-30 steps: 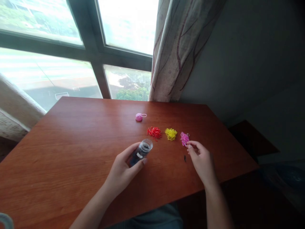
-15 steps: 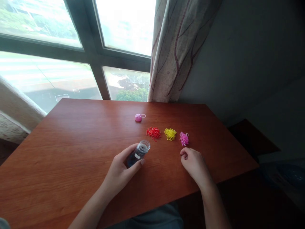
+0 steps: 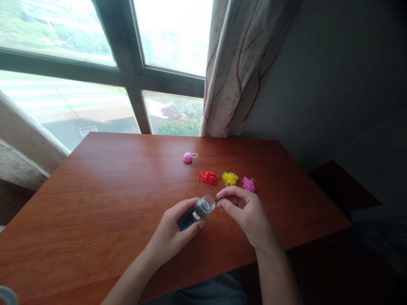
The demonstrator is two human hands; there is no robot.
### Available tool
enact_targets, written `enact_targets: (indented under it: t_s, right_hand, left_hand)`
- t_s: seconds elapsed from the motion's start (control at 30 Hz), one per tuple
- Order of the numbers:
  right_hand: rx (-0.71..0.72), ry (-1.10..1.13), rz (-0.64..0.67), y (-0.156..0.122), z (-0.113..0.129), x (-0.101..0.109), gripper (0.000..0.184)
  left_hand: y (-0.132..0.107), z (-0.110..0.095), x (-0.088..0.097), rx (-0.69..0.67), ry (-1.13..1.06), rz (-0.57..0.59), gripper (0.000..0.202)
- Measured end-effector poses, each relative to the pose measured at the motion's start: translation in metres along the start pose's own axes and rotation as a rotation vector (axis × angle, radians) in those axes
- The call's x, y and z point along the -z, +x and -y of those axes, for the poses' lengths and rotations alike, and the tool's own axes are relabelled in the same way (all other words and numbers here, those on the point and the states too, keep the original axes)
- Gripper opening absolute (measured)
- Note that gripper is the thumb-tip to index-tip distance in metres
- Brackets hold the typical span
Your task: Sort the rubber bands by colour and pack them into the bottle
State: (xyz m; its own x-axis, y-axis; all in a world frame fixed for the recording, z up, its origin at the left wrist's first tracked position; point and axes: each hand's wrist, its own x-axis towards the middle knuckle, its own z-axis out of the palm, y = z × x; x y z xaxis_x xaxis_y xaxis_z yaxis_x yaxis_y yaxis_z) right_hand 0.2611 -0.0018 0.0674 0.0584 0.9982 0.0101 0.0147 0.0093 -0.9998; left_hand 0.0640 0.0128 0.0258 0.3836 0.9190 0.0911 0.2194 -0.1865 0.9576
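My left hand (image 3: 178, 231) is wrapped round an open glass bottle (image 3: 194, 215) with dark blue-grey sides and a small white patch. The bottle leans, its clear mouth pointing to the right. Beside that mouth, my right hand (image 3: 243, 212) pinches a small dark thing (image 3: 219, 199), too small to make out well. Beyond the hands lie three small piles of what look like thin rubber bands: a red pile (image 3: 208, 178), a yellow pile (image 3: 230, 178) and a pink pile (image 3: 248, 184). The pink pile is partly hidden behind my right hand.
A pink cap with a loop (image 3: 188, 158) rests farther back on the brown wooden table (image 3: 111, 190). A window and a patterned curtain (image 3: 235, 76) stand behind the table. Part of a pale round object (image 3: 8, 295) shows at the bottom left corner.
My right hand has moved left from near the pink pile to the bottle's mouth, and a small dark thing now shows in its fingers. The bottle is tipped more to the right.
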Motion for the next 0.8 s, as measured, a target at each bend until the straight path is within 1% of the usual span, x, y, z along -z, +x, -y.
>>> enact_targets:
  t_s: [0.07,0.17,0.27,0.37,0.47,0.63,0.73,0.8]
  right_hand:
    - [0.067,-0.023,-0.007,0.001,0.008,-0.008,0.008]
    - [0.186,-0.211,0.023,0.002,0.016,-0.015,0.009]
    - [0.237,-0.340,0.076,0.001,0.021,-0.017,0.014]
    - [0.235,-0.348,0.074,0.000,0.024,-0.016,0.018]
    - [0.190,-0.292,0.053,0.000,0.021,-0.016,0.023]
    - [0.140,-0.234,-0.010,0.001,0.011,-0.020,0.021]
    - [0.144,-0.227,0.075,0.001,0.008,-0.022,0.022]
    - [0.147,-0.221,0.132,0.001,0.007,-0.023,0.024]
  left_hand:
    - [0.000,0.000,0.000,-0.007,-0.002,0.001,0.039]
    - [0.000,0.001,0.001,-0.007,-0.016,-0.001,0.041]
    - [-0.001,0.002,0.001,-0.004,-0.033,0.012,0.042]
    - [-0.001,0.002,0.001,0.007,-0.060,0.016,0.042]
    - [-0.002,0.003,0.001,0.024,-0.116,0.019,0.043]
    - [-0.002,0.007,0.001,0.053,-0.239,-0.050,0.044]
    - [-0.002,0.008,0.001,0.035,-0.245,-0.042,0.044]
    - [-0.001,0.007,0.002,0.036,-0.310,-0.032,0.043]
